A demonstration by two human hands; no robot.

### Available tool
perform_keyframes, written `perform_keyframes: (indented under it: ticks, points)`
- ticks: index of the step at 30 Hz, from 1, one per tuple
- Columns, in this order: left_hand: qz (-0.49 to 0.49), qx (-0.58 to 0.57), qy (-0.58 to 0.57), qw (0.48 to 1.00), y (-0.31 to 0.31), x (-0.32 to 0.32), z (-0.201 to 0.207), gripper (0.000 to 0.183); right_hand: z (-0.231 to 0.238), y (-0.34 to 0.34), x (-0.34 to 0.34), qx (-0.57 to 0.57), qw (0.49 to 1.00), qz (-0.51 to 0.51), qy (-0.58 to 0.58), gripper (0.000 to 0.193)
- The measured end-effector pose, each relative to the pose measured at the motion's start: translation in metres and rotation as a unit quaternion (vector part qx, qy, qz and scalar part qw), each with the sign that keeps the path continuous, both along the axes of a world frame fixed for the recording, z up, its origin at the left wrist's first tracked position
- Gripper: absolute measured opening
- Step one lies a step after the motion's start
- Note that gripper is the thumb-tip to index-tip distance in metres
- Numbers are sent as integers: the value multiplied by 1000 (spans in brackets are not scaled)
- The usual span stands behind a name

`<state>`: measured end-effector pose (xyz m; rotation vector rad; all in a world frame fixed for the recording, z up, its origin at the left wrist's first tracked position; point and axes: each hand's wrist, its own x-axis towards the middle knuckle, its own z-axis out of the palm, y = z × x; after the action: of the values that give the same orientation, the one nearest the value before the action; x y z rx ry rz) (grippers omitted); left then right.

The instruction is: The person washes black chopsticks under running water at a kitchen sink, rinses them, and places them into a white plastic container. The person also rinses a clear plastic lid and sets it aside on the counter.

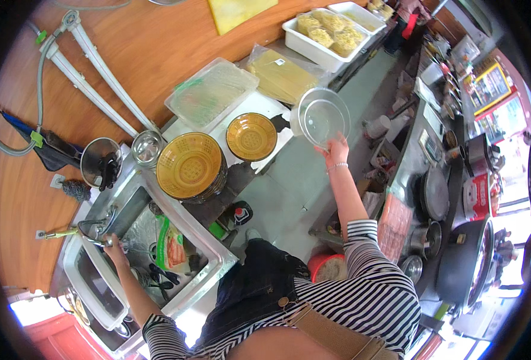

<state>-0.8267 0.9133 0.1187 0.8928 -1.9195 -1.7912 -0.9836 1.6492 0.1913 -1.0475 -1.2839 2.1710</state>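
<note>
My right hand [336, 149] is raised away from the sink, fingers closed on the rim of a clear round plastic bowl [321, 115]. At the left, my left hand [115, 247] grips the end of the faucet [102, 229] above the metal sink [225, 259]. Inside that sink lie a green and red plastic package [171, 243] and some dark-handled utensils [163, 277]. A white basin [76, 277] sits under my left arm at the sink's left side. What is at my left fingertips is too small to make out.
Stacked amber bowls [190, 165] and another amber bowl [252, 137] stand beyond the sink. Farther back are a translucent lidded box [211, 90] and a white tray [313, 53] of noodles. A counter with pots [436, 192] runs along the right; a red bucket [325, 268] is beside me.
</note>
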Motion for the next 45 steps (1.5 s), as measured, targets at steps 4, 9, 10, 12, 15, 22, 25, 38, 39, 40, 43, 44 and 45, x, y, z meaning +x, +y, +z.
perform_keyframes:
  ticks: [4, 9, 10, 12, 15, 22, 25, 38, 39, 40, 43, 44, 45]
  points:
    - [16, 15, 45, 999, -2, 2, -13, 36, -6, 9, -87, -15, 994, 102, -39, 17]
    - [103, 82, 76, 988, -4, 12, -23, 38, -40, 11, -166, -64, 968, 164, -180, 12]
    - [116, 89, 93, 985, -3, 15, -22, 37, -46, 9, -176, -66, 966, 165, -187, 12]
    - [119, 92, 87, 985, -2, 22, -18, 38, -54, 4, -190, -62, 966, 151, -199, 11]
    - [121, 114, 96, 981, 0, 29, -11, 42, -51, 5, -198, -84, 957, 204, -185, 11]
    - [155, 120, 86, 977, 6, 34, -6, 56, -50, 38, -188, -128, 921, 235, -282, 17]
    - [181, 117, 61, 975, 14, 29, -5, 59, -68, 24, -189, -111, 943, 182, -258, 17]
    - [174, 99, 61, 978, 1, 40, -35, 52, -91, 14, -209, 225, 928, 205, -217, 8]
    - [200, 104, 58, 973, -1, 43, -38, 51, -95, 23, -210, 305, 889, 239, -245, 9]
    - [189, 102, 66, 975, -1, 46, -40, 50, -98, 31, -210, 349, 875, 270, -197, 12]
    - [219, 108, 40, 969, 1, 55, -39, 47, -93, 49, -206, 228, 939, 204, -157, 15]
    - [216, 108, 33, 970, 2, 57, -38, 47, -89, 52, -207, 220, 944, 198, -148, 16]
    - [215, 104, 37, 970, 3, 59, -36, 47, -86, 53, -206, 228, 941, 227, -109, 17]
